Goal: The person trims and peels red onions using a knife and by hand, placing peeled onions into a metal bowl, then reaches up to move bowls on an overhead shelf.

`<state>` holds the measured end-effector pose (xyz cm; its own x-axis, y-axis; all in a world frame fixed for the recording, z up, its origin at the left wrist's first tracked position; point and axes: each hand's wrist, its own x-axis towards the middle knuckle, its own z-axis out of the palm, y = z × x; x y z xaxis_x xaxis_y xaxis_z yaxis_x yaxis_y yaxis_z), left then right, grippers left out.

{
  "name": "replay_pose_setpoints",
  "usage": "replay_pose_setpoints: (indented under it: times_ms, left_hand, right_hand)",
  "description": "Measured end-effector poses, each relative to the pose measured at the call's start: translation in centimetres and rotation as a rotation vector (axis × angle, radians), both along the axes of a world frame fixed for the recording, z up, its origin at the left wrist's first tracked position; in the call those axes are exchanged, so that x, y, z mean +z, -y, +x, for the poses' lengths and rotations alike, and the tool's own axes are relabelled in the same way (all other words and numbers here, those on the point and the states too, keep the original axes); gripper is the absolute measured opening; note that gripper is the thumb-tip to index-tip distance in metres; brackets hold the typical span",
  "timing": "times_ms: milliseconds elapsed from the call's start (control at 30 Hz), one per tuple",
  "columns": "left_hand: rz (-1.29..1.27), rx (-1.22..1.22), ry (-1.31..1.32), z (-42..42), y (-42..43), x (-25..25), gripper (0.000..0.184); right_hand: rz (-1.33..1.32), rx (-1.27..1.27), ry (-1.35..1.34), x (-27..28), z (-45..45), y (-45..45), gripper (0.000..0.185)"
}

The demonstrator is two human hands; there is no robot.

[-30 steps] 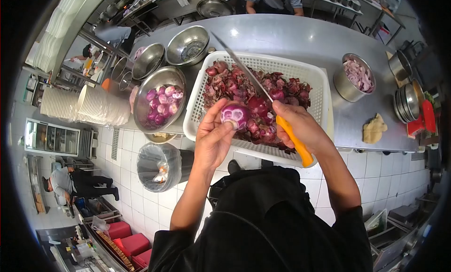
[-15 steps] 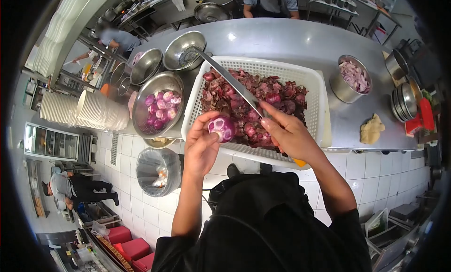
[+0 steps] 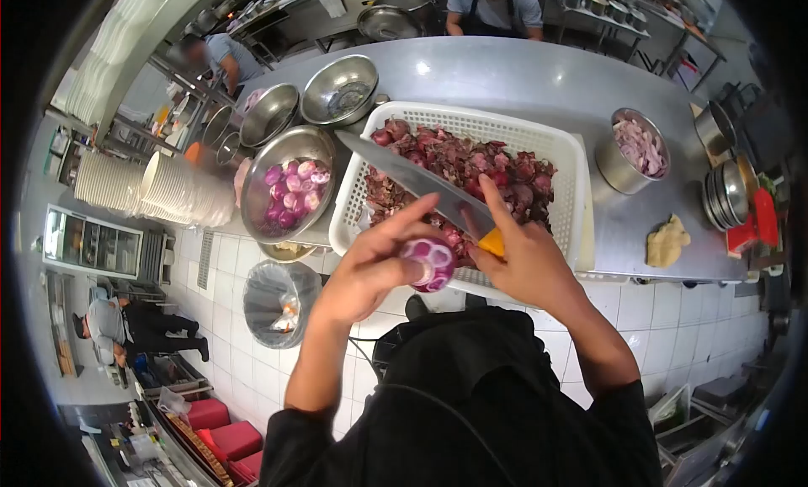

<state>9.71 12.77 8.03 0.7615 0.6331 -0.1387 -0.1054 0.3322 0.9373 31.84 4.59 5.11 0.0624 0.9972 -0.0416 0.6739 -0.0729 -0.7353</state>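
My left hand (image 3: 370,264) holds a peeled purple onion (image 3: 430,265) between thumb and fingers, its index finger stretched out near the blade. In my right hand (image 3: 526,264) is a large knife (image 3: 412,177) with a yellow handle, its blade pointing up and left. Below both is a white perforated basket (image 3: 568,171) filled with red onions and loose dry skins (image 3: 505,163). Left of the basket, a metal bowl (image 3: 252,192) holds several peeled onions (image 3: 290,192).
A pot (image 3: 623,171) of cut onions and a yellowish cloth (image 3: 668,241) stand on the steel table (image 3: 471,62). Empty bowls (image 3: 339,90) sit at the back left. A lined bin (image 3: 282,302) is on the floor. Other people work beyond the table and at the left.
My left hand has moved right and down with the onion, its index finger now extended. The knife has turned flatter over the basket, and my right hand has shifted its grip.
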Motion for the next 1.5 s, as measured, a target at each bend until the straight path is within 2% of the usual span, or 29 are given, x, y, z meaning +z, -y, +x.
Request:
replay_pose_setpoints:
  times_ms: [67, 167, 500, 600, 700, 733, 767, 833, 900, 967, 1033, 1167, 1233, 1267, 1367, 1433, 1500]
  left_hand:
    - [-0.277, -0.07, 0.115, 1.0, -0.2, 0.8, 0.09]
    - [-0.22, -0.123, 0.051, 2.4, -0.2, 1.1, 0.091]
    - [-0.387, -0.205, 0.098, 4.2, -1.1, -1.5, 0.09]
    - [-0.339, -0.153, 0.146, 3.5, -0.5, -0.1, 0.081]
    - [-0.282, -0.055, 0.207, 1.2, -0.8, 0.6, 0.064]
    - [-0.237, 0.027, 0.242, -0.1, -1.4, 0.3, 0.048]
    - [-0.157, 0.093, 0.267, -1.2, -2.2, 0.2, 0.045]
    - [-0.005, 0.434, 0.165, -3.8, -4.3, -0.5, 0.043]
    - [0.129, 0.738, -0.086, -6.9, -7.9, -3.2, 0.042]
    - [0.211, 0.879, -0.281, -11.0, -12.0, -7.6, 0.042]
    - [0.262, 0.94, -0.488, -13.8, -14.7, -10.7, 0.04]
    - [0.461, 0.942, -0.741, -16.9, -18.2, -14.4, 0.037]
    - [0.6, 0.942, -0.828, -16.4, -18.2, -14.1, 0.035]
    - [0.849, 0.931, -0.988, -16.3, -18.3, -13.8, 0.032]
    - [1.057, 0.877, -0.893, -10.6, -14.7, -8.5, 0.027]
    - [0.871, 0.516, -0.56, -7.4, -11.9, -6.4, 0.022]
    - [0.975, 0.113, -0.663, -3.2, -7.9, -3.6, 0.022]
  right_hand:
    - [0.003, 0.042, 0.142, 0.3, -0.3, 0.3, 0.094]
    - [0.169, 0.047, 0.202, -0.5, -0.6, 0.8, 0.086]
    - [0.157, 0.037, 0.174, 0.3, -0.3, 1.1, 0.09]
    - [0.091, 0.031, 0.088, -0.1, 0.0, 0.9, 0.089]
    - [0.005, -0.08, 0.105, -0.5, 0.3, 1.0, 0.086]
    - [-0.016, -0.113, 0.014, -0.1, 0.4, 1.2, 0.081]
    - [-0.001, -0.125, -0.055, -0.4, 0.9, 1.4, 0.08]
    - [0.021, -0.156, -0.192, -1.0, 1.7, 1.6, 0.079]
    - [-0.035, -0.208, -0.317, -0.2, 1.9, 1.6, 0.077]
    - [-0.042, -0.257, -0.487, -0.3, 2.5, 1.9, 0.076]
    - [-0.014, -0.284, -0.546, -0.4, 2.7, 1.8, 0.074]
    - [0.013, -0.358, -0.51, -0.5, 3.1, 1.8, 0.07]
    - [-0.003, -0.418, -0.5, -0.5, 3.0, 2.0, 0.069]
    - [0.004, -0.426, -0.496, -0.6, 3.0, 2.2, 0.069]
    - [0.019, -0.454, -0.51, -0.4, 3.1, 2.7, 0.067]
    - [0.007, -0.451, -0.556, 0.2, 2.9, 2.9, 0.067]
    - [-0.038, -0.449, -0.583, 0.3, 2.9, 3.0, 0.067]
